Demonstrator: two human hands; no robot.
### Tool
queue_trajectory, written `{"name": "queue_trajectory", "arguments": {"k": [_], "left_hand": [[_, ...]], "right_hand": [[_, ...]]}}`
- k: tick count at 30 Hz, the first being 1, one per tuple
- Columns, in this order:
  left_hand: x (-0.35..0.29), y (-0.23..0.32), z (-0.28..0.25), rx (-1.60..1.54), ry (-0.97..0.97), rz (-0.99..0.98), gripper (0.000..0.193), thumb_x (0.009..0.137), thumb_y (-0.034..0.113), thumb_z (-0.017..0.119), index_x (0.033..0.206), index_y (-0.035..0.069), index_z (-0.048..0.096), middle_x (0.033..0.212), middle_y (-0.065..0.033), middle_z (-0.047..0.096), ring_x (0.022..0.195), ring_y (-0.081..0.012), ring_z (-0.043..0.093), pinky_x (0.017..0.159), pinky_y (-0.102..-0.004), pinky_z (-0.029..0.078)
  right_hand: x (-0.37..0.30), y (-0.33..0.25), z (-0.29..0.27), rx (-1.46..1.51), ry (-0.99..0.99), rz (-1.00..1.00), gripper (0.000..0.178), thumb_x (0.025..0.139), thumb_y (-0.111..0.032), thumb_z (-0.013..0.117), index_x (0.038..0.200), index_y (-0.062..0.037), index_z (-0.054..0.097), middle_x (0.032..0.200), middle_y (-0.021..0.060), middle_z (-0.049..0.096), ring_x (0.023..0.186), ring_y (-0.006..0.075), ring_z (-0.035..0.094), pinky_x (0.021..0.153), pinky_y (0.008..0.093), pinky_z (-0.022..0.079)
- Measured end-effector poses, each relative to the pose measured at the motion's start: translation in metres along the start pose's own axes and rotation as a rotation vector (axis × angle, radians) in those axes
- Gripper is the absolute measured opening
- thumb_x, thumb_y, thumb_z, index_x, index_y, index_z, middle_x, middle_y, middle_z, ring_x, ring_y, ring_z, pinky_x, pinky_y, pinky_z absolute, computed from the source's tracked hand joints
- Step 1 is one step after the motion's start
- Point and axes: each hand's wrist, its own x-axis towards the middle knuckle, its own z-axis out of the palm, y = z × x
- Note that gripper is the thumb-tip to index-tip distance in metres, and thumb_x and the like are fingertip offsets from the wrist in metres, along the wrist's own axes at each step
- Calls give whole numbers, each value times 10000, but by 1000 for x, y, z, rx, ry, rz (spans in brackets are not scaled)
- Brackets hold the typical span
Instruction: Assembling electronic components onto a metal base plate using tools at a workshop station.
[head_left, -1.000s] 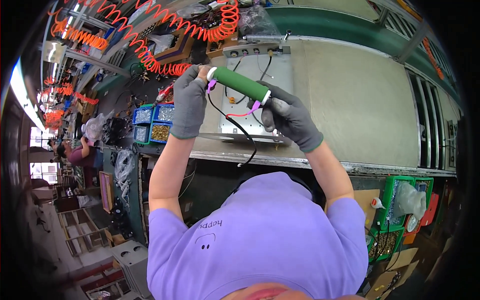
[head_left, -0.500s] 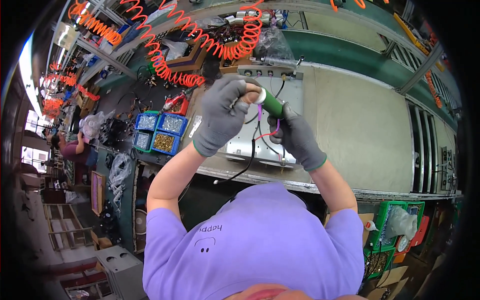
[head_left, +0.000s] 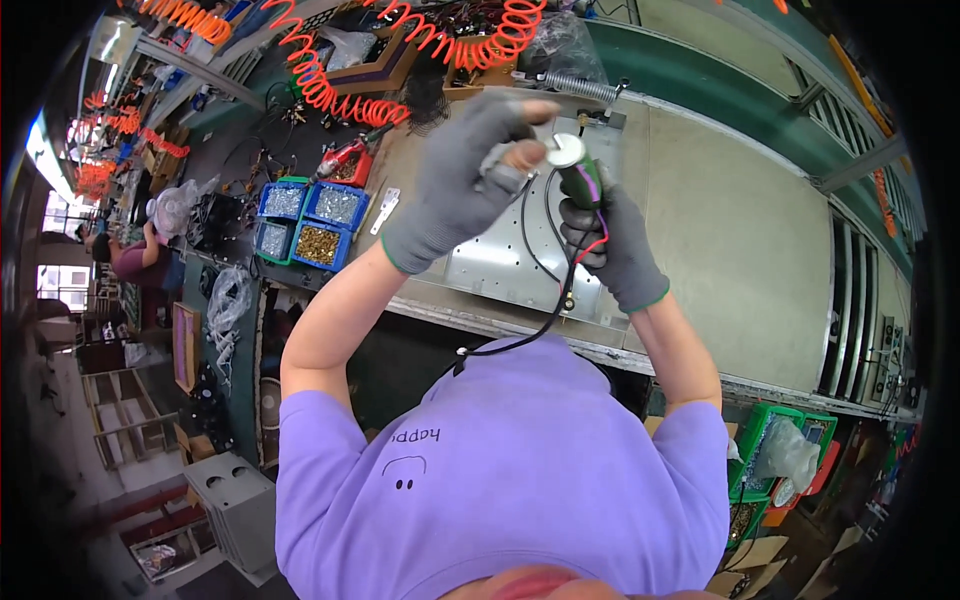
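The tube [head_left: 573,184] is in your right hand [head_left: 608,228], fingers wrapped round its lower part, over the metal plate [head_left: 490,262]. Its long axis runs from 5 to 11 o'clock, and the white end [head_left: 566,150] points up and away from that grip. Your left hand [head_left: 475,165] is at 9 o'clock from the white end, just beside it and the nearer of the two. Its forefinger sticks out with the thumb close by; it is blurred, so I cannot tell whether it pinches anything or touches the end.

From the tube, the black lead [head_left: 508,349] hangs off toward 7 o'clock, the bracket [head_left: 385,210] and blue bins [head_left: 318,266] sit near 9, and the spring [head_left: 580,88] lies at 12.

You have one tube, one plate, one bracket, one spring and four blue bins.
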Motion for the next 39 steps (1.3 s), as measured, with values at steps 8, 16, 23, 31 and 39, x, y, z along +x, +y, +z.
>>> {"name": "queue_trajectory", "arguments": {"k": [8, 16, 23, 31, 39], "left_hand": [[-109, -145, -79, 20, 143, -817, 255, 889, 227, 521, 1032, 30, 597, 862, -19, 589, 747, -54, 510, 651, -205, 414], [-296, -273, 20, -492, -174, -1331, 439, 877, 401, 528, 1058, 3, 577, 895, -94, 617, 791, -162, 577, 674, -296, 462], [-271, -276, 80, -65, -265, -1254, 443, 859, 414, 528, 898, -22, 592, 780, -145, 614, 730, -225, 575, 646, -343, 443], [-188, -243, 26, 215, -140, -933, 393, 826, 360, 550, 876, -22, 630, 756, -207, 617, 717, -334, 599, 654, -391, 450], [-55, -154, -10, 418, -254, -711, 319, 769, 320, 614, 800, 3, 593, 769, -206, 606, 772, -351, 603, 665, -412, 460]], "right_hand": [[-38, -93, -79, 87, -341, -177, 501, 894, -439, 455, 1152, -9, 472, 588, -15, 399, 337, 63, 315, 289, 220, 281], [-180, -200, -151, -179, -197, -358, 471, 916, -287, 476, 1272, 9, 395, 627, 24, 412, 355, 70, 328, 285, 207, 303], [-273, -194, -177, -281, -76, -473, 512, 904, -348, 488, 1299, -43, 373, 661, 44, 426, 370, 83, 312, 300, 216, 252], [-192, -102, -172, -15, 281, -378, 369, 933, -371, 376, 1062, -59, 526, 554, -20, 348, 333, 59, 259, 278, 212, 209], [-69, -37, -164, -31, 324, -83, 405, 916, -490, 372, 850, -110, 493, 489, -53, 293, 321, 66, 217, 258, 209, 190]]}}
